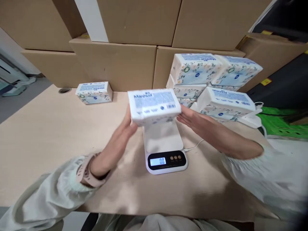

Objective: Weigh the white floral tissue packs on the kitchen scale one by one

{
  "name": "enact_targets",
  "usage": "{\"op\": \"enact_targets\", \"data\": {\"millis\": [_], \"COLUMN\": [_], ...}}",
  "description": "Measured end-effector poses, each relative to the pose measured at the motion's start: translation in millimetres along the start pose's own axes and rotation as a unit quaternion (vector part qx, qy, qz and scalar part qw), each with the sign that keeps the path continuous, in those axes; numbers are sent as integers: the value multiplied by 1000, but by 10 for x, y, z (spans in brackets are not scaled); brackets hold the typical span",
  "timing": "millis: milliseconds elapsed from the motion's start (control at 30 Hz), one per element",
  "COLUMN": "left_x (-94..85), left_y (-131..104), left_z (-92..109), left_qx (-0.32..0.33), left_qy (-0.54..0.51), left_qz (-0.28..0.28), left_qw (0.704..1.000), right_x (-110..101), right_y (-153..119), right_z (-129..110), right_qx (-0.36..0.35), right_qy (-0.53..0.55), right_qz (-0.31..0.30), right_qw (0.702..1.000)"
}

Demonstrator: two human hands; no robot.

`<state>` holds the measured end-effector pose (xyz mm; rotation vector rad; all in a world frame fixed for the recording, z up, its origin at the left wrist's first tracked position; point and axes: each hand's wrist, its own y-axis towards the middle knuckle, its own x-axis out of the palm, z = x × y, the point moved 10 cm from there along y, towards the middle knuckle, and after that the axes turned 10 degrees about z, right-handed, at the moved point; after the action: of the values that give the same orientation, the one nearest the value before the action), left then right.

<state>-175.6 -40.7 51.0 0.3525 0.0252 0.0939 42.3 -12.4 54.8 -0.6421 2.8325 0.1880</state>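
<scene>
Both hands are on the tissue pack [154,106], held just above the white kitchen scale [165,146]. The left hand [122,131] presses its flattened fingers against the pack's near-left end; the right hand [192,120] lies open-palmed against the opposite end, so the pack is pinched between them, not gripped. The display [158,161] below the wrists reads zero. This looks like the weighing step: the pack needs lowering level onto the platform, centred. Beyond the right hand a stack of tissue packs [211,83] sits; far beyond the left, a lone pack [94,92].
</scene>
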Motion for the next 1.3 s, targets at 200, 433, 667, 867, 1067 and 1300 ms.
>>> {"op": "enact_targets", "data": {"millis": [200,433,667,867,1067,1300], "left_x": [458,-45,-261,-196,-200,-217], "left_y": [-510,-613,-614,-634,-627,-614], "left_z": [-483,-752,-836,-803,-792,-796], "left_qx": [-87,-52,-67,-72,-75,-77], "left_qy": [-4,11,-12,-14,-7,-13], "left_qz": [-96,103,170,150,153,166], "left_qw": [992,993,983,986,985,983], "right_x": [-171,-360,-343,-336,-308,-304], "right_y": [-639,-961,-1014,-980,-977,-973], "right_z": [626,880,1023,1084,1042,1037], "right_qx": [14,-172,-176,-160,-174,-167], "right_qy": [-6,-51,-89,-95,-90,-102], "right_qz": [49,264,276,289,272,271], "right_qw": [999,948,941,939,942,943]}}
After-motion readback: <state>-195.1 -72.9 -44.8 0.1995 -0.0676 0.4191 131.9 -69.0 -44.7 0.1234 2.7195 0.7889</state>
